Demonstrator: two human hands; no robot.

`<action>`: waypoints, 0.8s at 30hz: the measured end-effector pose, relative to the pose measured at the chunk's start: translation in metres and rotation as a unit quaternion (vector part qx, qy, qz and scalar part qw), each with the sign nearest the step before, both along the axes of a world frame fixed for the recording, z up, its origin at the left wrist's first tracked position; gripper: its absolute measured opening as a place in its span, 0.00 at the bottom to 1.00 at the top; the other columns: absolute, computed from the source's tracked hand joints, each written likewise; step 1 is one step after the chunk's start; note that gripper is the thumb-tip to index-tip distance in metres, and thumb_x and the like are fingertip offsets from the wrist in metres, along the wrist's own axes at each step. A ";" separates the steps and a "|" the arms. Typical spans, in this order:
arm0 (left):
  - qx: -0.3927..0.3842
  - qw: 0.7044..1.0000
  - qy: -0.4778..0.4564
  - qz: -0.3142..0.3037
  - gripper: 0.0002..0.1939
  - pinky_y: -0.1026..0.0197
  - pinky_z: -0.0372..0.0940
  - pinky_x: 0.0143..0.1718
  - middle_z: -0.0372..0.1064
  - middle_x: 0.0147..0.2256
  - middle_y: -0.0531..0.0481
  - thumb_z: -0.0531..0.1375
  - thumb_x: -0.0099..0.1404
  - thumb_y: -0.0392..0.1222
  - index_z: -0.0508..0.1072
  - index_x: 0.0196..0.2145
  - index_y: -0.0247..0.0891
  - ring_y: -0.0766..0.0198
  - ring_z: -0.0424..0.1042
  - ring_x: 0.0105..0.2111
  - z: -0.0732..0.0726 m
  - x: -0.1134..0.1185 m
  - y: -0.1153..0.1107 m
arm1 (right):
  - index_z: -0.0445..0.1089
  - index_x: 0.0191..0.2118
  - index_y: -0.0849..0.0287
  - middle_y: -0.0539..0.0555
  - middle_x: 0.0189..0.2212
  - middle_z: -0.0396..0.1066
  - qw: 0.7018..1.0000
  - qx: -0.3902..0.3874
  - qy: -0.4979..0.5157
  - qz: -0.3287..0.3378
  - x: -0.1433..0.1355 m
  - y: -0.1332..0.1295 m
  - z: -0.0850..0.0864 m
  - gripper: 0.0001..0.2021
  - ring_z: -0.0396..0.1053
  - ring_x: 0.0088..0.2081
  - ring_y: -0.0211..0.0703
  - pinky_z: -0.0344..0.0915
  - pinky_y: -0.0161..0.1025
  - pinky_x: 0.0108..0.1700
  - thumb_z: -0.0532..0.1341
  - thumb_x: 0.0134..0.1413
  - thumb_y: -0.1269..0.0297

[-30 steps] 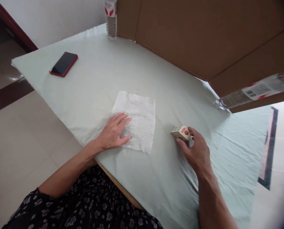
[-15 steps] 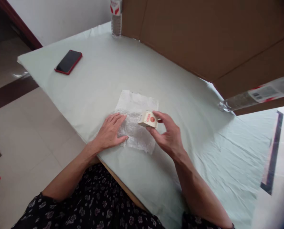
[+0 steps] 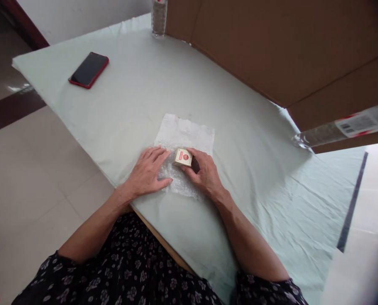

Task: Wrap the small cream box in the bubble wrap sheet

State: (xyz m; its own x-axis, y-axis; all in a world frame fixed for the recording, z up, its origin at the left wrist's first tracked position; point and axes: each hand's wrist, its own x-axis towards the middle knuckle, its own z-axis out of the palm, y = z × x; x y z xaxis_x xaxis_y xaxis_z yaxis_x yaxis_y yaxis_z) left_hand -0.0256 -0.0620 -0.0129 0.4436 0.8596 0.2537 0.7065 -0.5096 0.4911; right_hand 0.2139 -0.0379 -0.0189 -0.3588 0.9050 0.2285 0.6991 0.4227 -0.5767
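Note:
A small cream-coloured box (image 3: 183, 157) with red print is gripped between the thumb and fingers of my right hand (image 3: 206, 171). It is over the middle of a sheet of bubble wrap (image 3: 185, 132) spread on the table; the box's underside is hidden, and it seems to rest on the sheet. My left hand (image 3: 149, 170) lies with fingers spread on the left edge of the bubble wrap, its thumb apart from the fingers. A narrow gap separates its fingertips from the box.
A phone in a red case (image 3: 89, 70) lies at the far left of the cloth-covered table (image 3: 128, 97). Along the back right stands a large brown cardboard panel (image 3: 255, 46). One plastic bottle (image 3: 158, 19) is at its left end, another bottle (image 3: 322, 134) at its right.
My right hand has carried the small box left and down towards the bubble wrap's middle, closer to my left hand. The left hand has stayed on the sheet. The view has shifted slightly.

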 end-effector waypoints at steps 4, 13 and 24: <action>-0.009 1.000 0.015 -0.013 0.36 0.36 0.55 0.67 0.58 0.66 0.30 0.66 0.62 0.50 0.65 0.64 0.36 0.38 0.58 0.67 0.012 -0.005 -0.018 | 0.67 0.62 0.51 0.59 0.56 0.75 1.000 -0.013 0.001 0.015 0.001 0.002 0.007 0.25 0.73 0.55 0.59 0.67 0.57 0.56 0.64 0.61 0.58; 0.033 0.993 0.098 -0.059 0.20 0.33 0.54 0.68 0.57 0.68 0.34 0.61 0.60 0.28 0.75 0.50 0.39 0.41 0.56 0.69 0.029 0.004 -0.040 | 0.68 0.61 0.52 0.58 0.56 0.76 0.999 -0.032 -0.007 0.043 0.004 0.011 0.013 0.24 0.74 0.53 0.58 0.69 0.57 0.55 0.64 0.59 0.60; 0.051 0.994 -0.085 0.037 0.06 0.45 0.68 0.58 0.75 0.54 0.41 0.58 0.68 0.36 0.76 0.34 0.40 0.52 0.73 0.55 0.035 0.028 -0.007 | 0.56 0.70 0.47 0.61 0.67 0.61 0.995 -0.015 0.078 0.057 0.030 -0.020 0.051 0.38 0.65 0.64 0.60 0.65 0.59 0.62 0.63 0.58 0.39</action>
State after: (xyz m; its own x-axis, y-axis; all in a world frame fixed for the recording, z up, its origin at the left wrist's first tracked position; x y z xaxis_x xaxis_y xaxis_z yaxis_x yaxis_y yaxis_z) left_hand 0.0020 -0.0693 0.0220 0.3243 0.8541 0.4067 0.6552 -0.5129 0.5547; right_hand 0.2438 -0.0575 0.0322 -0.4218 0.8680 0.2622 0.5485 0.4745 -0.6884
